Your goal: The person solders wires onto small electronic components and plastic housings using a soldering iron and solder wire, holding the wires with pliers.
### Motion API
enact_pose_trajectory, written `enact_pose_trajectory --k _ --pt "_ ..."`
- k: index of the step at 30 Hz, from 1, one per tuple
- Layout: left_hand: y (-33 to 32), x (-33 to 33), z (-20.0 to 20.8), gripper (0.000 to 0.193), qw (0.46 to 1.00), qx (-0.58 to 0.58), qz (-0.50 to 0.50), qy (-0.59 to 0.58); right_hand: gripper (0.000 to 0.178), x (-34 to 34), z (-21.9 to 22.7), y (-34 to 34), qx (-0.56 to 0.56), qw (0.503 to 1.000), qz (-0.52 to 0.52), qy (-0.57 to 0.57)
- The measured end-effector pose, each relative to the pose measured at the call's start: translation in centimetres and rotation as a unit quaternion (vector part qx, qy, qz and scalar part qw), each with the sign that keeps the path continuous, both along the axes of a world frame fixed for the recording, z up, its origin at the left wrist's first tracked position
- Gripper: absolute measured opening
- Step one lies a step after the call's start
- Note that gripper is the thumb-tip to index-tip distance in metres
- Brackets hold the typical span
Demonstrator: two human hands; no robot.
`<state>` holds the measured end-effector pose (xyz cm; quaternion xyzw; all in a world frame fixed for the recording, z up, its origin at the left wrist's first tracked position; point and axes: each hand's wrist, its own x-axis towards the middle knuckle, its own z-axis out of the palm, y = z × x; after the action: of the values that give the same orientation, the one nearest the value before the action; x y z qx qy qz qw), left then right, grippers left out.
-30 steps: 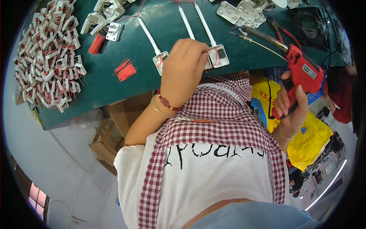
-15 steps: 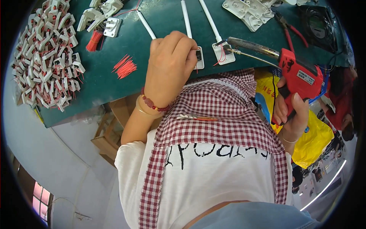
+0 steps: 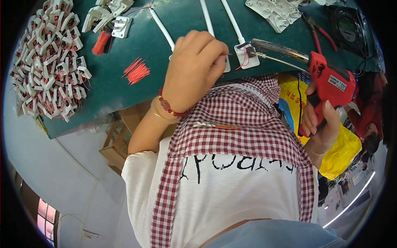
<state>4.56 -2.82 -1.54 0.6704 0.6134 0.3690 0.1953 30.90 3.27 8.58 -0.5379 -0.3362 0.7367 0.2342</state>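
Note:
My right hand (image 3: 317,122) grips a red soldering gun (image 3: 333,80) by its handle. The gun's metal barrel and thin feed tube point left, with the tip at the dark block in a white plug housing (image 3: 253,62). A red wire loops over that housing, and a white cord (image 3: 233,22) runs away from its far side. My left hand (image 3: 192,62) is closed over the middle housing (image 3: 227,66), hiding most of it. Its thumb and forefinger pinch together, with a thin tip poking out; what they hold is unclear. Another white cord (image 3: 162,29) ends beside the left knuckles.
Cut red wires (image 3: 136,71) lie left of my left hand, near a tied red wire bundle (image 3: 100,43). A heap of white plug parts (image 3: 49,62) covers the table's left side. White shells (image 3: 275,14), red-handled pliers (image 3: 317,35) and a black coil (image 3: 347,29) lie far right.
My left hand has shifted slightly right and now covers more of the middle housing. The soldering gun, cords and housings appear a little farther right in the picture.

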Motion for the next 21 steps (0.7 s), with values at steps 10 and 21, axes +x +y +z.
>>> enact_pose_trajectory --k 10,21 --pt "-0.3 -1.1 0.3 0.010 0.997 -0.073 -0.018 0.018 0.043 -0.3 -0.3 -0.5 -0.027 0.999 0.034 0.009" --pt "-0.5 -1.5 0.3 0.008 0.996 -0.075 -0.037 0.005 0.038 -1.1 -0.6 -0.6 -0.061 0.997 0.038 0.027"
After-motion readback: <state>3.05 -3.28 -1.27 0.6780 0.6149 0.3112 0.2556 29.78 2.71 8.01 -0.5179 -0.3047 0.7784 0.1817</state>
